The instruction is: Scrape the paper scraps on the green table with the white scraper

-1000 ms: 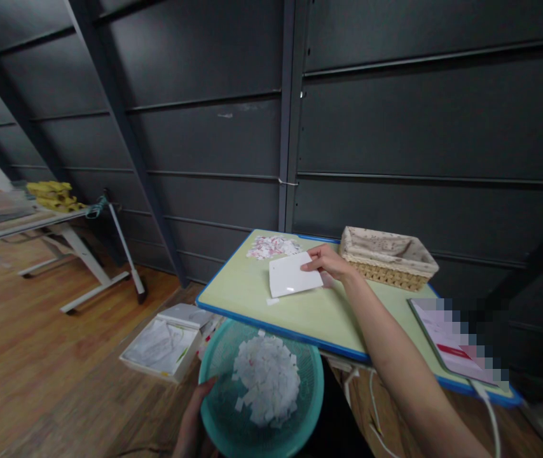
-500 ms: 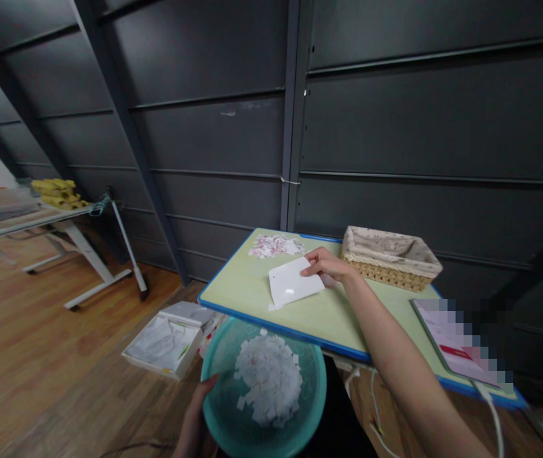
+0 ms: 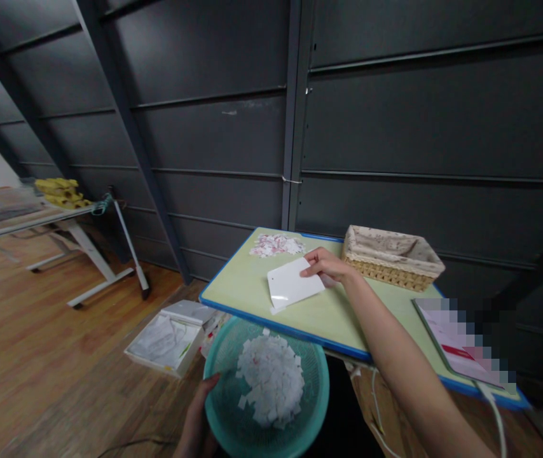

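Observation:
My right hand (image 3: 323, 264) pinches the right end of a glossy white card (image 3: 293, 283) with a small hole near its far left corner. The card hovers low over the yellow-green tabletop (image 3: 233, 280), and a small white paper piece (image 3: 278, 310) pokes out under its near edge. Below the table's blue front edge, my left hand (image 3: 205, 394) grips the left rim of a teal plastic basket (image 3: 316, 407), thumb over the rim. Inside the basket lies a heap of small white paper pieces (image 3: 271, 381). Another flat pile of white and reddish paper bits (image 3: 276, 245) rests at the table's far left.
A cloth-lined wicker basket (image 3: 393, 277) stands at the table's back right, and a tablet-like flat object (image 3: 453, 343), partly pixelated, lies nearer. An open white box (image 3: 166, 340) sits on the floor to the left. A dark panelled wall (image 3: 214, 140) rises behind the table.
The card's near left end has shifted slightly over the tabletop, and the small paper piece under its edge shows differently. Both hands keep their grips.

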Demonstrator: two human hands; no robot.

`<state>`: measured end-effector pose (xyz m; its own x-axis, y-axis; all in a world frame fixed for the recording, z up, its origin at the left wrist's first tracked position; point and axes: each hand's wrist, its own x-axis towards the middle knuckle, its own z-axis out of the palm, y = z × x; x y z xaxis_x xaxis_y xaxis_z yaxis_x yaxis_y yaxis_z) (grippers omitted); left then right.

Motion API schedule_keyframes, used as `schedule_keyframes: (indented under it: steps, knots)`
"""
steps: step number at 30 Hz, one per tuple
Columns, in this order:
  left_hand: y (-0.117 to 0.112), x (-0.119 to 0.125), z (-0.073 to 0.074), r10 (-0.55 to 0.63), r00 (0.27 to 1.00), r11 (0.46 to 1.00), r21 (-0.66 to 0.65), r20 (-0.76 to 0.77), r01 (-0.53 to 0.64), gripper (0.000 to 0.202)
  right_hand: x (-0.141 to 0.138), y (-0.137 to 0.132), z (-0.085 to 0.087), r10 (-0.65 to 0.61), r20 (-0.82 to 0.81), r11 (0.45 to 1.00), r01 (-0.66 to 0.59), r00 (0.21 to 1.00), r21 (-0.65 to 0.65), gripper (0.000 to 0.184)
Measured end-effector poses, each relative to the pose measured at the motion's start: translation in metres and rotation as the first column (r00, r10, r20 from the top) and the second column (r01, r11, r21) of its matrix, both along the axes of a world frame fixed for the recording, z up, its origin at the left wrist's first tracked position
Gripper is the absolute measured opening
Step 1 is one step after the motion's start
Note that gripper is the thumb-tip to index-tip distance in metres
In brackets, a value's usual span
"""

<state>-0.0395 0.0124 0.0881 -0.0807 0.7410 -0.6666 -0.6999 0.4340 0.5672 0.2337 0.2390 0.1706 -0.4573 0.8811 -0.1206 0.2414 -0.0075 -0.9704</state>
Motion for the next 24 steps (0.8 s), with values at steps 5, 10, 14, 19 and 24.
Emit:
schedule_keyframes:
  steps: [5,10,14,19,24]
  knots:
    - [0.003,-0.002,-0.004,-0.017,1.0,1.0,-0.016,0.0,0.017,0.039,0.001,0.0,-0.002,0.017,-0.028,0.999,-0.018,0.999,-0.029,0.025]
    - [0.003,0.001,0.002,-0.002,0.999,1.0,-0.005,-0.046,0.002,0.035,0.002,0.001,-0.002,0.045,-0.063,0.998,-0.047,0.997,-0.034,0.026]
    - [-0.001,0.003,0.005,-0.024,0.999,0.999,-0.024,-0.035,0.023,0.036,0.001,0.001,-0.003,0.044,-0.046,0.998,-0.046,0.998,-0.04,0.026]
    - [0.0,0.001,0.0,-0.015,1.0,0.999,-0.029,-0.007,0.015,0.044,-0.004,-0.002,-0.003,0.101,-0.005,0.993,-0.101,0.995,-0.056,0.028]
    - [0.002,0.0,-0.003,-0.003,0.999,1.0,-0.005,-0.038,0.003,0.039,-0.008,-0.001,-0.006,0.088,-0.015,0.995,-0.089,0.996,-0.051,0.029]
